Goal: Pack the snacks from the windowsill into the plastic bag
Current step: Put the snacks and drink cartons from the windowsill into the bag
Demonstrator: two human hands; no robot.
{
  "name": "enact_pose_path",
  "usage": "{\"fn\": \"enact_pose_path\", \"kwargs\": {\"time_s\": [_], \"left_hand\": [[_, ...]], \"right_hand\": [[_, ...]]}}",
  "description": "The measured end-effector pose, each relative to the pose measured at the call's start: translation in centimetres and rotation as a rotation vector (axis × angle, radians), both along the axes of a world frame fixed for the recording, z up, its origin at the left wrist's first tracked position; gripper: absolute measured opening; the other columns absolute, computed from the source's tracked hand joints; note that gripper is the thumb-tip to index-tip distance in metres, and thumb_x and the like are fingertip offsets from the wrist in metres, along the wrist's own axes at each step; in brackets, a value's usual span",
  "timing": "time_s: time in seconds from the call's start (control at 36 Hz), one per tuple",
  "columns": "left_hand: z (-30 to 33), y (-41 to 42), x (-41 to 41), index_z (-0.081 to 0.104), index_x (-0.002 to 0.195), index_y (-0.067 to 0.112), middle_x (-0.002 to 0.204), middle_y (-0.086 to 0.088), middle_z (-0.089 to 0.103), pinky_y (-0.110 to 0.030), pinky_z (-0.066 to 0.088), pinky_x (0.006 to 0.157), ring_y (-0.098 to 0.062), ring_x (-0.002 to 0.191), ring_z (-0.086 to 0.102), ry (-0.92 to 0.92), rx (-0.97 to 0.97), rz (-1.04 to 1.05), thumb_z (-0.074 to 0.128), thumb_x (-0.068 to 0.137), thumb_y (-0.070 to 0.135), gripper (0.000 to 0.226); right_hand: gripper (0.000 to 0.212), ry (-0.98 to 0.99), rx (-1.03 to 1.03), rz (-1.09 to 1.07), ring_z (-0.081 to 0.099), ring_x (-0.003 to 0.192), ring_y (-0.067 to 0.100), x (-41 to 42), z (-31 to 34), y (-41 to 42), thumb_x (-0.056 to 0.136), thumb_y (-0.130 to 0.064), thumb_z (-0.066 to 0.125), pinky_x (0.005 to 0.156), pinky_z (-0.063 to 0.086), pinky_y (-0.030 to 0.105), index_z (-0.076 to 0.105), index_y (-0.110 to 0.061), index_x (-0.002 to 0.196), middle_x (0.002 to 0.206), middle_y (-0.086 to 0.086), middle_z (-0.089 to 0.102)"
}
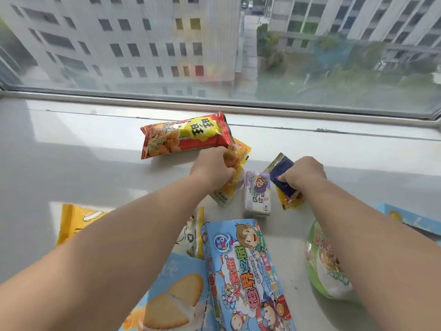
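Two hands worked mid-frame on the windowsill (71, 144): the left hand (212, 167) clutched a yellow snack packet (235, 161), and the right hand (304, 173) pinched a dark blue packet (282, 173). A small purple carton (258, 194) stood between them, with a red snack bag (186, 134) above and a blue box (245, 271) at bottom centre.

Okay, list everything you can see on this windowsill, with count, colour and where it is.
Red snack bag: one, red and yellow, far centre by the window.
Yellow packet: one, yellow-orange, gripped by left hand.
Purple carton: one, purple-white, centre between the hands.
Navy packet: one, dark blue, gripped by right hand.
Blue box: one, light blue, near centre.
Biscuit pack: one, blue, near left.
Green bag: one, green-white, near right.
Windowsill: one, white.
Hands: left hand, right hand.
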State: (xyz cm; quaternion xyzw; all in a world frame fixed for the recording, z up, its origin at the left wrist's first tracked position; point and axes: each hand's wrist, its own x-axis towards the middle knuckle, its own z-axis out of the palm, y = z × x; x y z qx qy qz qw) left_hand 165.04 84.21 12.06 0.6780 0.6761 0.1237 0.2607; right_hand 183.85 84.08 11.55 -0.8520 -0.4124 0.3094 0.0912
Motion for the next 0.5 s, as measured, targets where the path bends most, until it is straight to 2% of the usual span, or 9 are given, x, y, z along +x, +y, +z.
{"fn": "enact_pose_path", "kwargs": {"time_s": [0.03, 0.08, 0.14, 0.17, 0.19, 0.25, 0.31, 0.42, 0.5], "left_hand": [[0.1, 0.7, 0.3, 0.059, 0.114, 0.011, 0.108, -0.005, 0.063, -0.032, 0.047, 0.076, -0.022, 0.095, 0.055, -0.011, 0.008, -0.037, 0.064, 0.087, 0.024, 0.031], [0.1, 2.1, 1.1, 0.063, 0.110, 0.013, 0.106, -0.006, 0.065, -0.035, 0.051, 0.079, -0.026, 0.098, 0.059, -0.005, 0.015, -0.115, 0.062, 0.086, 0.019, 0.025], [0.1, 3.5, 2.1, 0.062, 0.109, 0.013, 0.109, -0.006, 0.063, -0.035, 0.050, 0.079, -0.027, 0.102, 0.058, 0.110, 0.021, -0.216, 0.060, 0.087, 0.016, 0.022], [-0.2, 4.2, 2.5, 0.061, 0.113, 0.012, 0.117, -0.007, 0.061, -0.035, 0.049, 0.084, -0.027, 0.109, 0.056, 0.180, 0.021, -0.280, 0.060, 0.088, 0.017, 0.025], [-0.4, 4.9, 2.8, 0.059, 0.119, 0.011, 0.129, -0.007, 0.054, -0.036, 0.045, 0.093, -0.027, 0.119, 0.050, 0.260, 0.011, -0.350, 0.060, 0.089, 0.018, 0.031], [-1.1, 6.2, 3.1, 0.048, 0.135, 0.011, 0.152, -0.008, 0.028, -0.039, 0.029, 0.112, -0.026, 0.141, 0.024, 0.438, -0.047, -0.473, 0.060, 0.090, 0.027, 0.049], [-1.7, 7.1, 3.0, 0.036, 0.144, 0.015, 0.157, -0.009, 0.012, -0.047, 0.021, 0.116, -0.029, 0.145, 0.007, 0.563, -0.124, -0.503, 0.058, 0.091, 0.037, 0.062], [-1.8, 7.9, 3.0, 0.027, 0.148, 0.021, 0.151, -0.015, 0.020, -0.044, 0.023, 0.114, -0.036, 0.138, 0.023, 0.670, -0.161, -0.516, 0.052, 0.090, 0.052, 0.071], [-1.6, 7.9, 2.7, 0.025, 0.149, 0.025, 0.149, -0.012, 0.020, -0.046, 0.029, 0.112, -0.037, 0.133, 0.027, 0.700, -0.158, -0.497, 0.051, 0.090, 0.053, 0.071]], "right_hand": [[0.028, 0.024, -0.014, -0.009, 0.053, 0.084, 0.028, 0.3, -0.2, 0.0, 0.078, -0.017, 0.074, 0.058, 0.038, 0.027, 0.052, -0.006, 0.093, 0.112, 0.015, 0.062], [0.027, 0.080, -0.033, -0.040, 0.053, 0.084, 0.027, 0.8, -0.5, -0.1, 0.078, -0.016, 0.074, 0.050, 0.035, 0.026, 0.053, -0.007, 0.093, 0.113, 0.015, 0.062], [0.032, 0.111, -0.046, -0.055, 0.058, 0.093, 0.029, 1.1, -0.9, -0.2, 0.078, -0.019, 0.075, 0.059, 0.039, 0.027, 0.058, -0.005, 0.101, 0.114, 0.014, 0.062], [0.037, 0.122, -0.050, -0.052, 0.059, 0.099, 0.029, 1.2, -1.1, -0.1, 0.078, -0.021, 0.076, 0.065, 0.040, 0.028, 0.059, -0.004, 0.106, 0.114, 0.014, 0.062], [0.039, 0.129, -0.057, -0.043, 0.059, 0.103, 0.030, 1.3, -1.2, 0.0, 0.079, -0.022, 0.075, 0.069, 0.040, 0.029, 0.059, -0.004, 0.109, 0.115, 0.014, 0.062], [0.041, 0.134, -0.065, -0.019, 0.058, 0.106, 0.031, 1.5, -1.4, 0.1, 0.080, -0.024, 0.074, 0.072, 0.041, 0.029, 0.058, -0.003, 0.111, 0.116, 0.014, 0.062], [0.044, 0.124, -0.073, 0.023, 0.058, 0.108, 0.031, 1.7, -1.5, 0.2, 0.080, -0.027, 0.074, 0.075, 0.041, 0.029, 0.057, -0.003, 0.113, 0.117, 0.014, 0.061], [0.049, 0.114, -0.085, 0.065, 0.057, 0.111, 0.031, 1.9, -1.6, 0.5, 0.081, -0.031, 0.073, 0.076, 0.041, 0.031, 0.055, -0.002, 0.117, 0.120, 0.014, 0.059], [0.047, 0.097, -0.085, 0.095, 0.056, 0.111, 0.031, 1.9, -1.9, 0.6, 0.084, -0.032, 0.070, 0.073, 0.037, 0.029, 0.054, -0.002, 0.116, 0.119, 0.014, 0.059]]}}
